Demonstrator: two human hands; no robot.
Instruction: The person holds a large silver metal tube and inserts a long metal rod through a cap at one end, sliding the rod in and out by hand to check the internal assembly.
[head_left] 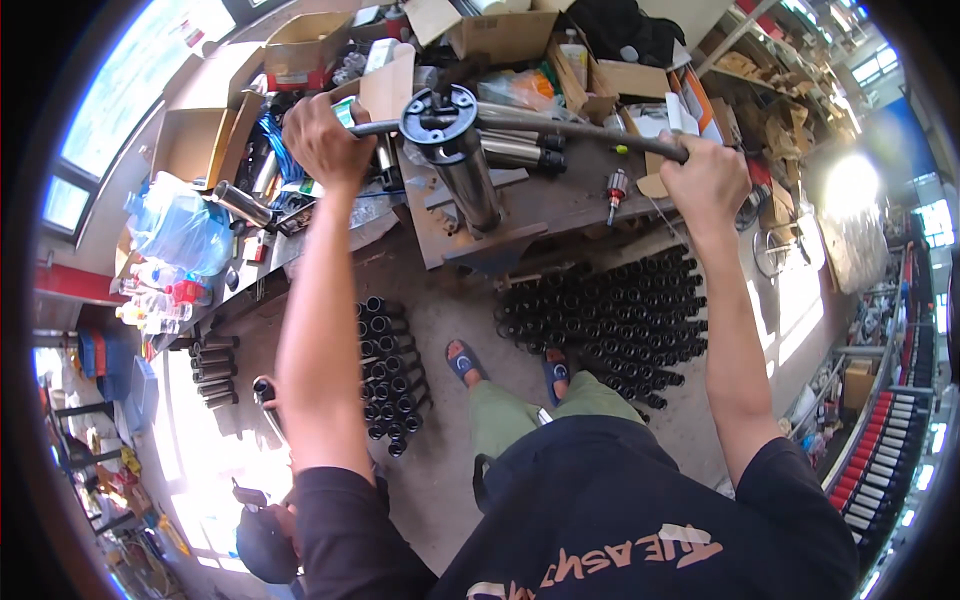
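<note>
A long metal bar (590, 132) runs crosswise over a metal cylinder (468, 190) standing upright at the edge of the workbench. My left hand (325, 143) is closed around the bar's short left end. With its fingers wrapped round the longer right end, my right hand (706, 180) sits farther from the cylinder. At the cylinder's top is a round flange (440, 112) with holes around its rim. How the bar engages the part there is hard to make out. Both my arms are stretched forward over the bench.
Several steel tubes (520, 150) lie right of the cylinder, near a small red-and-silver tool (616, 190). Cardboard boxes (505, 35) crowd the bench's back. Black tubes (610, 310) stand in groups on the floor around my feet. Another person (268, 545) is at lower left.
</note>
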